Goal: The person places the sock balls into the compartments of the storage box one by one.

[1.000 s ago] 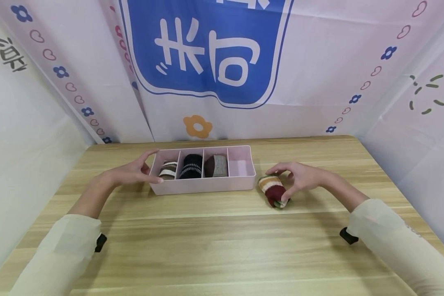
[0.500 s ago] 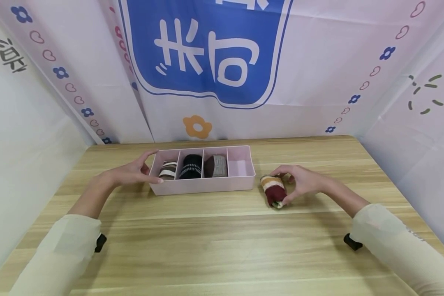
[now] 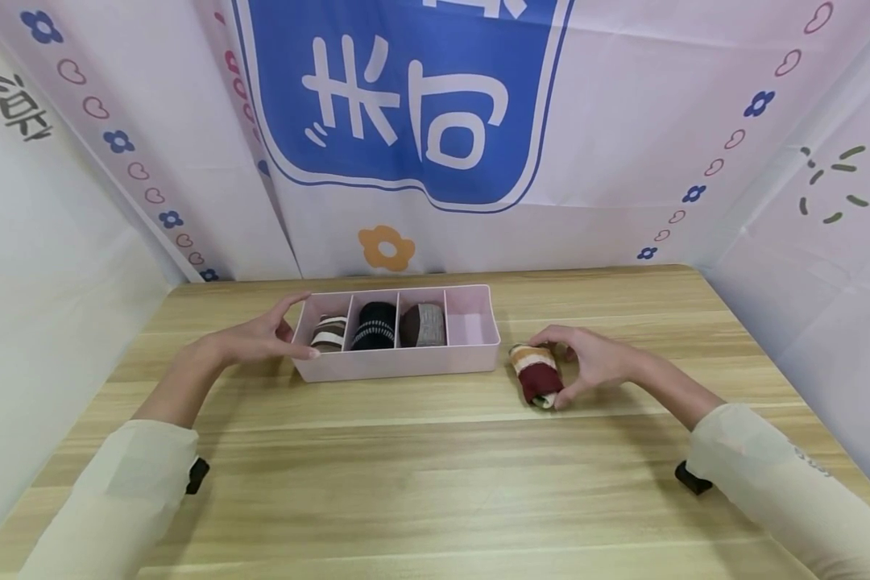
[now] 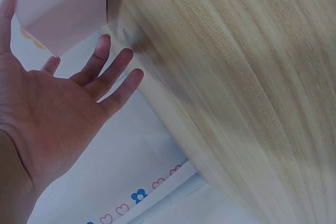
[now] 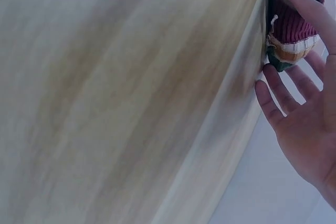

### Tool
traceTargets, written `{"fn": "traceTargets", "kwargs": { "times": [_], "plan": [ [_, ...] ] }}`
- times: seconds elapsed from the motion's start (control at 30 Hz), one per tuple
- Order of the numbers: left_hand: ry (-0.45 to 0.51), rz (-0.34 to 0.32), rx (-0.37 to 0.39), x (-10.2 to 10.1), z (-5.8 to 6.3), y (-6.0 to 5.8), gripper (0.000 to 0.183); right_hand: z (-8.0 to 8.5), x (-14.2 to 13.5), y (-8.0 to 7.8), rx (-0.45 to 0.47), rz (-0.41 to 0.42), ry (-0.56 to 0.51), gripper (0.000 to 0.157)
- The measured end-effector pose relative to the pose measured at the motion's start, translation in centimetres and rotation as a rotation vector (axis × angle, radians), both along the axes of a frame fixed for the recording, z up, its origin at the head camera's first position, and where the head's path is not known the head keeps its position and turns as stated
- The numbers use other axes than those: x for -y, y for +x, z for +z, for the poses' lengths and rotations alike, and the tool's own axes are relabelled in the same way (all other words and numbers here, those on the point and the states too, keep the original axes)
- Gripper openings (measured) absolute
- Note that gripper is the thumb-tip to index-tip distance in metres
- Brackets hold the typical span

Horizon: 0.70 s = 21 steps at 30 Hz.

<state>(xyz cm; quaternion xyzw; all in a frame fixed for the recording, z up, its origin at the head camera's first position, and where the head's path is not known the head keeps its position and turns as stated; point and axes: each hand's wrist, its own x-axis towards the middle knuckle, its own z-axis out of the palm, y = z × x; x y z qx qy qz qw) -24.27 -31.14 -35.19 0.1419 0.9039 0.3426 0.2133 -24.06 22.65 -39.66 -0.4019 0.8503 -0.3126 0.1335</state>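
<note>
1. The right hand (image 3: 594,362) curls its thumb and fingers round a rolled sock (image 3: 536,374), maroon with cream and tan stripes, which lies on the desk (image 3: 435,483) just right of the pink organizer box (image 3: 399,366).
2. The left hand (image 3: 261,338) has a loose, spread grip and holds nothing; its fingers touch the box's left end.
3. The box has four compartments: three hold rolled socks, and the rightmost has none.
</note>
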Motion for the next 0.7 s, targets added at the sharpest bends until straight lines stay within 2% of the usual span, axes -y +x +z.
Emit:
{"fn": "traceTargets", "kwargs": {
  "times": [0.17,0.33,0.7],
  "plan": [
    [-0.007,0.000,-0.002,0.05,-0.12,-0.03,0.110,-0.26,0.02,0.03,-0.033,-0.020,-0.030,0.074],
    [-0.014,0.000,-0.005,0.07,-0.16,-0.09,0.109,-0.47,0.10,0.05,-0.023,-0.037,-0.078,0.065],
    [-0.009,-0.002,-0.004,0.15,-0.16,-0.14,0.110,-0.60,-0.01,0.03,0.014,-0.062,-0.109,0.061]
  ]
}}
